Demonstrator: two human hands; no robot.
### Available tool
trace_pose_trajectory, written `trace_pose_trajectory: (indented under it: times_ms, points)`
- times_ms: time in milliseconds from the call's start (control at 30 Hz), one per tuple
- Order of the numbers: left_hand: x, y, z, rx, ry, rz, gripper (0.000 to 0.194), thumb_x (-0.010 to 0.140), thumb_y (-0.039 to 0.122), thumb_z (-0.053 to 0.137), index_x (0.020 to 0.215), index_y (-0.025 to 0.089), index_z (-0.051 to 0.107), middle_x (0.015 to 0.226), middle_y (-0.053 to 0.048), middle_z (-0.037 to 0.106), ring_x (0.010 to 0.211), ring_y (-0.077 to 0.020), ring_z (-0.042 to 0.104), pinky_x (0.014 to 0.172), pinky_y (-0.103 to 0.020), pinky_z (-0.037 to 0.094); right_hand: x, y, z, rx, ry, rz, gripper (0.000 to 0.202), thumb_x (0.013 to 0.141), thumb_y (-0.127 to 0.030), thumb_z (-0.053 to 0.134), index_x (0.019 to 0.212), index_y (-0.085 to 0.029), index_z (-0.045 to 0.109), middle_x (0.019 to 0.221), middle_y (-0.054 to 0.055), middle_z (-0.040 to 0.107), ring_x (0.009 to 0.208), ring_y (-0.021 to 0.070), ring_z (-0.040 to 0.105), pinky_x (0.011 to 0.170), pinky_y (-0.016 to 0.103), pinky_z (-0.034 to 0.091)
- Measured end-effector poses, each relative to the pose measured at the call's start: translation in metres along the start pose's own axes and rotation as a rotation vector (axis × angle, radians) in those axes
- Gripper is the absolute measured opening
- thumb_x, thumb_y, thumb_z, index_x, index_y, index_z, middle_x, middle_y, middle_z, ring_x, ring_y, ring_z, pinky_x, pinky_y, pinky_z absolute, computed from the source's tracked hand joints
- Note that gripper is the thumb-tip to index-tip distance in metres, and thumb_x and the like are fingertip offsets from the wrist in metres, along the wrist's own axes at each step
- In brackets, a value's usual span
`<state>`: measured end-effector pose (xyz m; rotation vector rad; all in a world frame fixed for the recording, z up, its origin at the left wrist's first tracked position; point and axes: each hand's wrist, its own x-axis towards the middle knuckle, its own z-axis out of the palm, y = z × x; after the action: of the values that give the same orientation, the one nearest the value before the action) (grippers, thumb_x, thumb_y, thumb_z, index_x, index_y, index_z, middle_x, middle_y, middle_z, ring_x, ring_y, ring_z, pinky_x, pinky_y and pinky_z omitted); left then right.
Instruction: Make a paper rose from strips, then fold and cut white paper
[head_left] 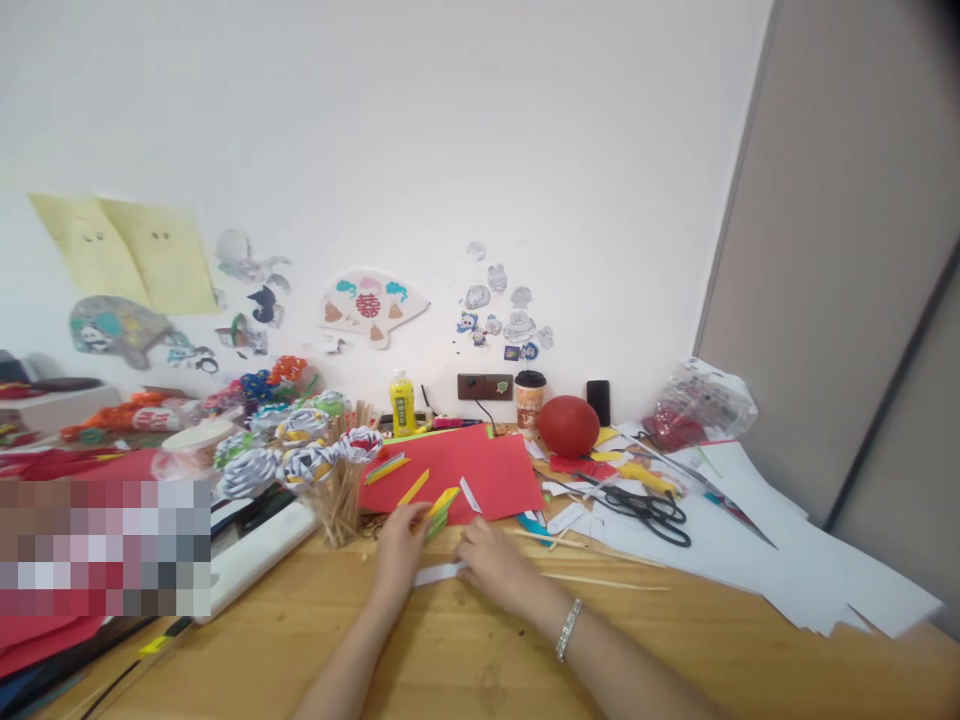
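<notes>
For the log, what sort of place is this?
Probably a craft workspace: black-handled scissors and red paper on a wooden table, with cut-out drawings on the wall.

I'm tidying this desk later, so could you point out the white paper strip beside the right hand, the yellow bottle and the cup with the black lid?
White paper strip (436,574): head view, its visible middle.
Yellow bottle (403,408): head view, its front.
Cup (529,406): head view, its printed side.

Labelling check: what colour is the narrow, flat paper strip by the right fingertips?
White. The paper strip shows best in the head view.
</notes>
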<state>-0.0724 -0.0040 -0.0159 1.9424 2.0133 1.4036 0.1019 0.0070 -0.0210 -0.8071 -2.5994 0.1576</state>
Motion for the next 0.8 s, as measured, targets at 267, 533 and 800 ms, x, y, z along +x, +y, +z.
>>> trace_pose_trajectory:
  times_ms: [267,533,800]
  points:
    - [-0.002,0.005,0.004,-0.152,-0.082,0.069,0.021,0.073,0.021,0.048,0.083,0.017,0.066,0.082,-0.008,0.065,0.081,-0.0212,0.061,0.076,-0.034,0.048,-0.006,0.004,0.002,0.258,0.199,0.206,0.017,0.078,-0.019,0.061,0.095,-0.018,0.06,0.092,0.005,0.062,0.09,0.0193,0.054,0.079,0.031,0.042]
    - [-0.015,0.023,0.016,-0.283,-0.373,0.154,0.02,0.077,0.031,0.05,0.078,0.017,0.064,0.072,-0.004,0.066,0.065,-0.0164,0.06,0.062,-0.026,0.046,-0.003,0.021,-0.005,0.486,0.338,0.31,0.011,0.083,-0.015,0.051,0.089,-0.017,0.06,0.083,0.002,0.065,0.076,0.0144,0.06,0.068,0.024,0.046]
    - [-0.005,0.016,0.002,-0.236,-0.239,0.034,0.023,0.078,0.03,0.043,0.064,0.019,0.058,0.062,-0.002,0.062,0.064,-0.0173,0.056,0.062,-0.027,0.041,-0.005,0.005,0.0,0.34,0.269,0.239,0.03,0.08,-0.023,0.06,0.109,-0.019,0.056,0.1,0.006,0.062,0.091,0.0188,0.055,0.081,0.031,0.042]
